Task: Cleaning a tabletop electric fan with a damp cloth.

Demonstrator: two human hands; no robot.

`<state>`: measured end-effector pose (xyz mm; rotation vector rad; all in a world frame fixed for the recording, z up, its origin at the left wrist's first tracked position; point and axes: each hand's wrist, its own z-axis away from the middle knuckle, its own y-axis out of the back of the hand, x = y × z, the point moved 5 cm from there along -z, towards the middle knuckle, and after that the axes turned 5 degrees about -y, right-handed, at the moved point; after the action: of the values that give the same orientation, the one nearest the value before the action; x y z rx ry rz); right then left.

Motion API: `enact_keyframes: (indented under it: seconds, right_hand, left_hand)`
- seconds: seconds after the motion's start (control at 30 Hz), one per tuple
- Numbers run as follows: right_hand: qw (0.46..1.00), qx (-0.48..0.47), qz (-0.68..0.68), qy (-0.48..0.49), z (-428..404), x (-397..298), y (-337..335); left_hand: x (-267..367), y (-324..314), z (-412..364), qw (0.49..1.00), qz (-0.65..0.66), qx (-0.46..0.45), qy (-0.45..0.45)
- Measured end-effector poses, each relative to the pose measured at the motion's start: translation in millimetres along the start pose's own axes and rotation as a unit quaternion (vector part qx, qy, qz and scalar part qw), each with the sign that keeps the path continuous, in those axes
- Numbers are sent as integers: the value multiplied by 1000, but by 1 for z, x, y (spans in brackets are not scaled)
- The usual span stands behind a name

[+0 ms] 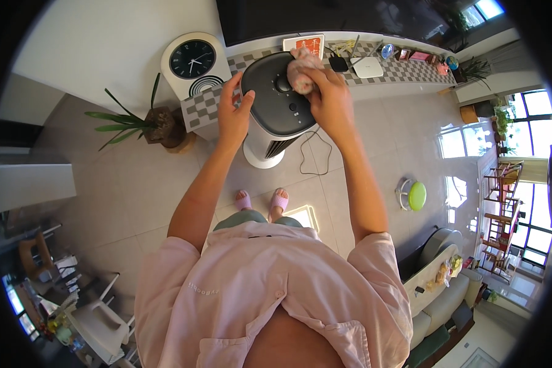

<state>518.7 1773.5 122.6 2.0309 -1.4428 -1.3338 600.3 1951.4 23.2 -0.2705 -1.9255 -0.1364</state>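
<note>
A tower fan [276, 110] with a dark grey top panel and a white body stands upright before me. Its top carries a round knob [283, 83] and a smaller round button [293, 107]. My left hand [235, 108] rests against the left edge of the top, thumb and fingers spread. In my right hand [333, 99] is a bunched pinkish cloth [302, 73], pressed on the right side of the top panel beside the knob. The cloth covers part of the panel's right edge.
Behind the fan runs a checkered shelf [405, 72] with a white router [367, 67] and a framed red card [310, 44]. At the left are a clock [193, 60] and a potted plant [158, 125]. A cord [315, 174] lies on the floor; a green stool [416, 196] stands right.
</note>
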Motion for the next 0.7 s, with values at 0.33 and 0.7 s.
enact_keyframes:
  seconds: [0.33, 0.7]
  right_hand:
    - [999, -35, 34, 0, 38, 8, 12]
    - [999, 29, 26, -5, 59, 8, 10]
  left_hand:
    - [3, 0, 0, 999, 19, -12, 36]
    - [-1, -3, 1, 1000, 0, 12, 20]
